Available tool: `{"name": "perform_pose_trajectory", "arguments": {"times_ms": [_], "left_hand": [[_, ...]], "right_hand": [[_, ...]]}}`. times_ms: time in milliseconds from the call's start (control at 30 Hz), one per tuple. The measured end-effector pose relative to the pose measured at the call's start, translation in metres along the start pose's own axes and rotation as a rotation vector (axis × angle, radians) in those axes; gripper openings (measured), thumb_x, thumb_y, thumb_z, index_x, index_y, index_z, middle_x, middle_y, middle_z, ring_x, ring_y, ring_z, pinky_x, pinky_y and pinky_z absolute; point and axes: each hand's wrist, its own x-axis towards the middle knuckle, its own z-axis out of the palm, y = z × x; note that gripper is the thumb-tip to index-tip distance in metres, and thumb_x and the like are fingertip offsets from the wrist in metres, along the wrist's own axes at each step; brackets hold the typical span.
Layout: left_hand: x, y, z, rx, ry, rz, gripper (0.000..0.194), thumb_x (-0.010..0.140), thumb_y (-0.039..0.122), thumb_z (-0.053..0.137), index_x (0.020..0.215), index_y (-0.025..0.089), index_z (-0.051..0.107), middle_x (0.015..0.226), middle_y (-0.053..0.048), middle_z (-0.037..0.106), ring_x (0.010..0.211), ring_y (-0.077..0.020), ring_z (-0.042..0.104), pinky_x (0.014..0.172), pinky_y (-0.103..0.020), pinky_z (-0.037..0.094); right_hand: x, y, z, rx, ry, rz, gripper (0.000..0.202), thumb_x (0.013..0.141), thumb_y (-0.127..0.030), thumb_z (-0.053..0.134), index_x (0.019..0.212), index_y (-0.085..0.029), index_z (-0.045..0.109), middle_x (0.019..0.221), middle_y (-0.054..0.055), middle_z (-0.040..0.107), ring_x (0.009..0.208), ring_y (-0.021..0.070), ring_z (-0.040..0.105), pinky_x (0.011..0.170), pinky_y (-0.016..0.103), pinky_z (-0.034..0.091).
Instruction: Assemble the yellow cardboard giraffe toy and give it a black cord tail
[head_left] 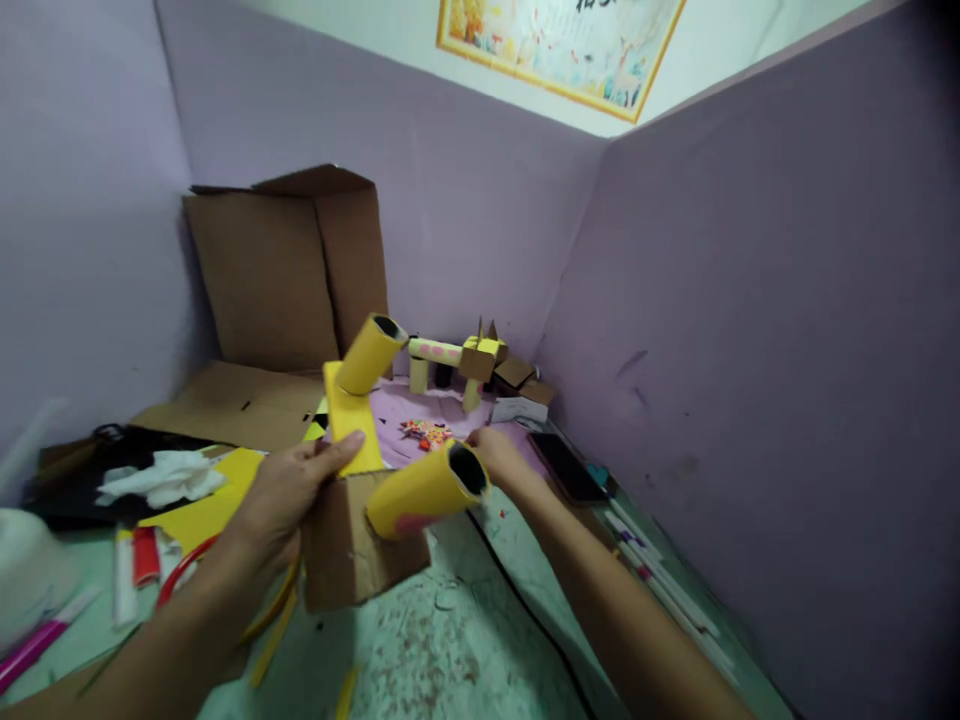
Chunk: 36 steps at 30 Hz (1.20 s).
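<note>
My left hand [300, 490] is closed on a cardboard model [352, 560], a brown box with a yellow strip joined to it. Two yellow paper tubes [420, 490] stick out from it, their dark open ends facing up and right; the nearer one bears a pink patch. Behind that tube my right hand [491, 455] reaches forward, its fingers mostly hidden. Close to it lies a heap of small multicoloured pieces [426, 432] on a pink-purple sheet [390, 410]. Whether the right hand touches them I cannot tell.
A yellow and brown animal-like cardboard model [480, 358] stands at the back. A large opened carton [277, 280] leans on the left wall. At right lie a phone [566, 467] and several white sticks [667, 580]. Yellow paper [202, 510] and crumpled tissue [161, 480] are at left. A black cable [525, 600] crosses the table.
</note>
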Motion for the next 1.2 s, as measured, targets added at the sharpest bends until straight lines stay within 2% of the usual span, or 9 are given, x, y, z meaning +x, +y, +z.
{"name": "perform_pose_trajectory", "arguments": {"times_ms": [133,400,533,633,733,800,900,1033,1200], "left_hand": [[0.008,-0.017,0.002,0.318,0.033,0.104,0.046,0.054,0.052,0.075,0.071,0.011,0.066,0.066,-0.009,0.069,0.063,-0.0242,0.064,0.054,-0.031,0.047],[0.008,-0.028,0.002,0.561,0.085,0.233,0.042,0.064,0.056,0.063,0.071,0.015,0.062,0.072,-0.009,0.068,0.068,-0.0240,0.062,0.057,-0.030,0.042],[0.007,-0.028,0.003,0.570,0.103,0.257,0.038,0.065,0.055,0.062,0.070,0.017,0.059,0.073,-0.008,0.068,0.068,-0.0234,0.061,0.058,-0.030,0.041],[0.007,-0.027,0.003,0.611,0.137,0.259,0.035,0.066,0.053,0.060,0.070,0.018,0.058,0.075,-0.009,0.068,0.070,-0.0244,0.062,0.059,-0.031,0.040],[0.005,-0.025,0.002,0.678,0.173,0.250,0.037,0.067,0.055,0.058,0.072,0.018,0.059,0.078,-0.012,0.069,0.073,-0.0270,0.063,0.059,-0.031,0.038],[0.003,-0.024,0.002,0.734,0.196,0.261,0.038,0.067,0.055,0.057,0.074,0.018,0.059,0.080,-0.012,0.070,0.075,-0.0285,0.063,0.059,-0.032,0.036],[-0.002,-0.023,0.005,0.834,0.241,0.288,0.038,0.068,0.055,0.057,0.076,0.019,0.061,0.079,-0.011,0.070,0.074,-0.0285,0.064,0.055,-0.031,0.032],[-0.009,-0.021,0.011,0.926,0.297,0.284,0.036,0.067,0.054,0.057,0.078,0.021,0.062,0.076,-0.008,0.071,0.071,-0.0273,0.064,0.052,-0.030,0.028],[-0.012,-0.021,0.013,0.915,0.276,0.290,0.037,0.068,0.055,0.054,0.079,0.020,0.062,0.074,-0.008,0.071,0.070,-0.0271,0.064,0.052,-0.030,0.028]], "right_hand": [[0.033,-0.017,0.038,0.038,-0.072,0.026,0.028,0.089,-0.033,0.056,0.111,-0.016,0.057,0.112,0.006,0.060,0.096,0.0204,0.061,0.081,0.040,0.051],[0.042,-0.011,0.055,0.392,-0.084,0.054,0.026,0.090,-0.031,0.055,0.111,-0.015,0.057,0.108,0.006,0.061,0.089,0.0179,0.062,0.075,0.036,0.054],[0.026,-0.011,0.032,0.600,0.110,-0.023,0.023,0.077,-0.028,0.067,0.093,-0.013,0.057,0.076,0.000,0.061,0.061,0.0124,0.059,0.058,0.029,0.053],[0.006,-0.002,-0.002,0.684,0.314,-0.084,0.034,0.063,-0.034,0.075,0.083,-0.016,0.054,0.063,-0.005,0.056,0.049,0.0103,0.051,0.047,0.024,0.046],[-0.023,0.012,-0.041,0.727,0.461,-0.119,0.038,0.064,-0.048,0.071,0.076,-0.018,0.053,0.051,-0.007,0.048,0.040,0.0070,0.038,0.038,0.020,0.033],[-0.046,0.017,-0.065,0.786,0.448,-0.241,0.037,0.068,-0.053,0.067,0.074,-0.018,0.055,0.049,-0.006,0.048,0.041,0.0078,0.040,0.038,0.020,0.033],[-0.079,0.013,-0.089,0.576,0.452,-0.272,0.038,0.063,-0.055,0.070,0.068,-0.019,0.057,0.046,-0.003,0.051,0.041,0.0102,0.045,0.036,0.020,0.036],[-0.103,-0.012,-0.094,0.367,0.391,-0.303,0.034,0.063,-0.046,0.071,0.081,-0.019,0.063,0.063,0.002,0.066,0.051,0.0162,0.058,0.043,0.023,0.048],[-0.102,-0.045,-0.075,0.270,0.310,-0.448,0.034,0.067,-0.041,0.066,0.093,-0.019,0.065,0.083,0.007,0.073,0.070,0.0238,0.068,0.060,0.030,0.056]]}}
